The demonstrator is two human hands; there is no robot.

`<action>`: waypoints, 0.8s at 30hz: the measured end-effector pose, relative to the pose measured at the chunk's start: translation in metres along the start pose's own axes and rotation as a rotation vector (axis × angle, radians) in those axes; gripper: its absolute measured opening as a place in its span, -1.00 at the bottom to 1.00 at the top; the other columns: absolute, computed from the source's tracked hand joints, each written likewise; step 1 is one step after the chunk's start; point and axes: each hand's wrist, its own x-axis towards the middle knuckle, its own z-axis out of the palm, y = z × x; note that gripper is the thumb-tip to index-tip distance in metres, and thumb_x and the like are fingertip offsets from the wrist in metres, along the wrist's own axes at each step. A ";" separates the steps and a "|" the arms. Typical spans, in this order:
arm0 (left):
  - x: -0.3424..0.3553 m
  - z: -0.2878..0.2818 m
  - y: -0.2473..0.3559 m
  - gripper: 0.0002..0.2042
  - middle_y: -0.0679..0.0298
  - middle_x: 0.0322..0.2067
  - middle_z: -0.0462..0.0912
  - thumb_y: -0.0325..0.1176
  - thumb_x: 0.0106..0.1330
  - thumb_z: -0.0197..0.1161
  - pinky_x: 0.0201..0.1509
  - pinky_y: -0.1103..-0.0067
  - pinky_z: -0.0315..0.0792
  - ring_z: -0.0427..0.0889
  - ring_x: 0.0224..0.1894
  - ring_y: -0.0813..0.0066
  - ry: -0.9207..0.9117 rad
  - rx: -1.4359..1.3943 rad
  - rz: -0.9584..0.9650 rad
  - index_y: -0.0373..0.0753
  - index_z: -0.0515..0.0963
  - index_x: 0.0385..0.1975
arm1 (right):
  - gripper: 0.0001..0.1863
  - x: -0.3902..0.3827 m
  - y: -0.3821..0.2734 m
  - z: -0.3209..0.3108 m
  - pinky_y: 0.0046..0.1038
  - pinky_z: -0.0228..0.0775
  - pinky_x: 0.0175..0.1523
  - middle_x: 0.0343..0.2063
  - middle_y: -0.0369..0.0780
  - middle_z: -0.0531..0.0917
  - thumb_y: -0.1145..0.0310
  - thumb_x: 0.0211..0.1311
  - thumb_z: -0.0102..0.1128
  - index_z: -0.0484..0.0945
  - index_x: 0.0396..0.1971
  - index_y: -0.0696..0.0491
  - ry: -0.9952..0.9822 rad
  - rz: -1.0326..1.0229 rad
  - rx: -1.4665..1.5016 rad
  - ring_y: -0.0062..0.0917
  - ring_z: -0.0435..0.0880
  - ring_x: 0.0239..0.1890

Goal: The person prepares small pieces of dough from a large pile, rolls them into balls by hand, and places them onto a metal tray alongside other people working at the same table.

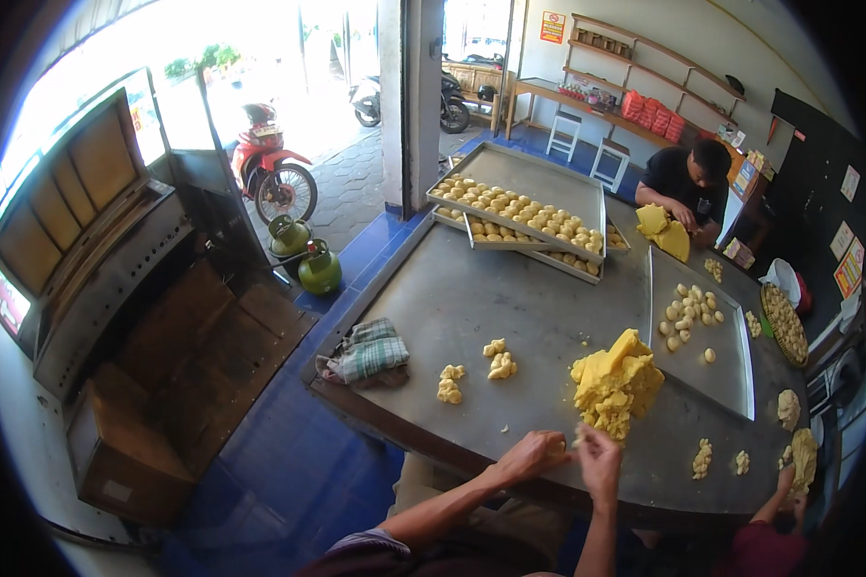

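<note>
At the near edge of the metal table [433, 317], my left hand [532, 456] is curled closed; what lies inside it is hidden. Just to its right, my right hand [599, 460] has its fingers pinched together, with a small pale yellow bit of dough at the fingertips. Right behind my right hand rises a large crumbly mound of yellow dough [618, 380]. Small lumps of pale dough lie left of the mound, in one cluster [449, 385] and another cluster [500, 363].
Stacked trays [529, 207] of round dough balls stand at the back; another tray [731, 361] with loose balls lies right. A folded checked cloth [368, 351] rests at the left corner. One person [688, 183] handles dough across the table; another person's arm [775, 500] reaches in lower right.
</note>
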 end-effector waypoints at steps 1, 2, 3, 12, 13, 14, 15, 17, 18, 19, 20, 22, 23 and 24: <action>0.002 -0.005 0.010 -0.71 -0.04 -0.38 0.58 -0.23 0.34 0.20 -0.19 0.31 0.44 0.57 -0.28 -0.04 -0.004 0.004 -0.086 -0.41 0.46 -0.35 | -0.51 -0.001 0.005 -0.008 -0.41 0.51 0.08 0.03 0.01 0.60 0.56 0.16 0.21 0.44 0.13 0.28 0.079 0.022 -0.016 -0.31 0.68 -0.05; 0.002 -0.008 0.015 -0.67 -0.04 -0.38 0.58 -0.19 0.38 0.17 -0.19 0.31 0.44 0.58 -0.29 -0.01 -0.007 0.009 -0.172 -0.42 0.46 -0.37 | -0.53 0.000 0.011 -0.016 -0.37 0.49 0.09 0.06 0.03 0.58 0.56 0.20 0.15 0.44 0.15 0.28 0.194 -0.057 -0.206 -0.24 0.66 -0.02; 0.001 -0.006 0.013 -0.63 -0.02 -0.38 0.59 -0.13 0.40 0.14 -0.19 0.31 0.44 0.59 -0.31 0.03 0.038 -0.036 -0.157 -0.41 0.49 -0.36 | -0.55 -0.001 0.016 -0.023 -0.33 0.48 0.10 0.08 0.06 0.55 0.56 0.23 0.10 0.43 0.16 0.27 0.304 -0.135 -0.398 -0.17 0.64 0.01; -0.001 -0.016 -0.008 -0.57 0.28 -0.36 0.51 0.03 0.50 -0.05 -0.16 0.52 0.38 0.43 -0.28 0.57 0.094 -0.344 -0.175 -0.29 0.48 -0.21 | -0.48 -0.030 0.041 -0.035 -0.19 0.33 0.23 0.21 0.11 0.40 0.66 0.29 -0.08 0.30 0.28 0.20 0.123 0.012 -0.591 -0.04 0.44 0.20; -0.002 -0.020 -0.003 -0.56 0.28 -0.35 0.51 0.04 0.51 -0.06 -0.14 0.54 0.37 0.43 -0.27 0.58 0.087 -0.307 -0.169 -0.29 0.47 -0.18 | -0.48 -0.033 0.040 -0.035 -0.18 0.33 0.24 0.21 0.11 0.39 0.66 0.30 -0.08 0.31 0.28 0.20 0.136 0.002 -0.593 -0.04 0.43 0.21; -0.005 -0.023 0.000 -0.56 0.28 -0.34 0.50 0.05 0.51 -0.08 -0.13 0.56 0.36 0.42 -0.26 0.59 0.081 -0.269 -0.164 -0.28 0.46 -0.16 | -0.49 -0.034 0.040 -0.034 -0.18 0.33 0.24 0.21 0.10 0.39 0.65 0.30 -0.09 0.32 0.28 0.19 0.148 -0.008 -0.594 -0.03 0.42 0.21; -0.009 -0.027 -0.006 -0.56 0.30 -0.32 0.49 0.04 0.52 -0.10 -0.11 0.59 0.36 0.42 -0.24 0.61 0.018 -0.302 -0.228 -0.27 0.47 -0.11 | -0.50 -0.035 0.044 -0.032 -0.18 0.33 0.24 0.22 0.09 0.38 0.65 0.31 -0.09 0.33 0.27 0.19 0.176 -0.027 -0.580 -0.04 0.41 0.22; -0.015 -0.034 -0.025 -0.56 0.33 -0.28 0.48 0.01 0.54 -0.13 -0.06 0.63 0.35 0.41 -0.20 0.64 -0.109 -0.373 -0.356 -0.26 0.48 -0.02 | -0.52 -0.036 0.056 -0.028 -0.19 0.32 0.25 0.22 0.07 0.36 0.64 0.32 -0.09 0.34 0.26 0.19 0.234 -0.064 -0.557 -0.04 0.39 0.23; -0.016 -0.037 -0.021 -0.57 0.33 -0.27 0.49 0.00 0.55 -0.13 -0.06 0.64 0.36 0.42 -0.19 0.64 -0.095 -0.452 -0.383 -0.25 0.48 -0.01 | -0.52 -0.037 0.057 -0.028 -0.19 0.31 0.26 0.22 0.07 0.36 0.63 0.31 -0.09 0.35 0.25 0.19 0.250 -0.058 -0.527 -0.05 0.38 0.24; -0.016 -0.041 -0.015 -0.58 0.33 -0.27 0.49 -0.02 0.55 -0.14 -0.05 0.65 0.36 0.43 -0.19 0.64 -0.081 -0.531 -0.410 -0.25 0.48 0.00 | -0.52 -0.037 0.058 -0.028 -0.18 0.30 0.27 0.22 0.06 0.36 0.63 0.31 -0.09 0.36 0.24 0.19 0.266 -0.051 -0.496 -0.05 0.38 0.24; -0.014 -0.044 -0.011 -0.59 0.34 -0.26 0.50 -0.03 0.55 -0.14 -0.05 0.65 0.36 0.44 -0.18 0.64 -0.067 -0.609 -0.437 -0.25 0.48 0.01 | -0.53 -0.037 0.058 -0.027 -0.18 0.29 0.27 0.22 0.06 0.36 0.63 0.31 -0.09 0.36 0.24 0.19 0.283 -0.044 -0.465 -0.06 0.38 0.24; -0.011 -0.046 -0.008 -0.62 0.34 -0.25 0.51 -0.06 0.56 -0.13 -0.06 0.64 0.37 0.44 -0.18 0.65 -0.025 -0.724 -0.379 -0.24 0.48 -0.03 | -0.53 -0.038 0.055 -0.027 -0.19 0.29 0.27 0.21 0.05 0.36 0.62 0.31 -0.07 0.37 0.24 0.19 0.263 -0.046 -0.471 -0.06 0.38 0.24; -0.010 -0.045 -0.007 -0.63 0.34 -0.24 0.52 -0.07 0.56 -0.13 -0.06 0.63 0.38 0.45 -0.19 0.66 -0.004 -0.781 -0.350 -0.24 0.49 -0.06 | -0.53 -0.039 0.054 -0.027 -0.19 0.29 0.27 0.21 0.05 0.37 0.61 0.30 -0.06 0.37 0.23 0.18 0.254 -0.046 -0.474 -0.05 0.39 0.23; -0.010 -0.043 -0.010 -0.64 0.32 -0.24 0.53 -0.08 0.56 -0.13 -0.05 0.60 0.39 0.46 -0.18 0.61 -0.020 -0.722 -0.357 -0.24 0.48 -0.07 | -0.53 -0.039 0.053 -0.028 -0.20 0.30 0.27 0.21 0.05 0.37 0.60 0.30 -0.05 0.38 0.23 0.18 0.252 -0.055 -0.492 -0.06 0.39 0.23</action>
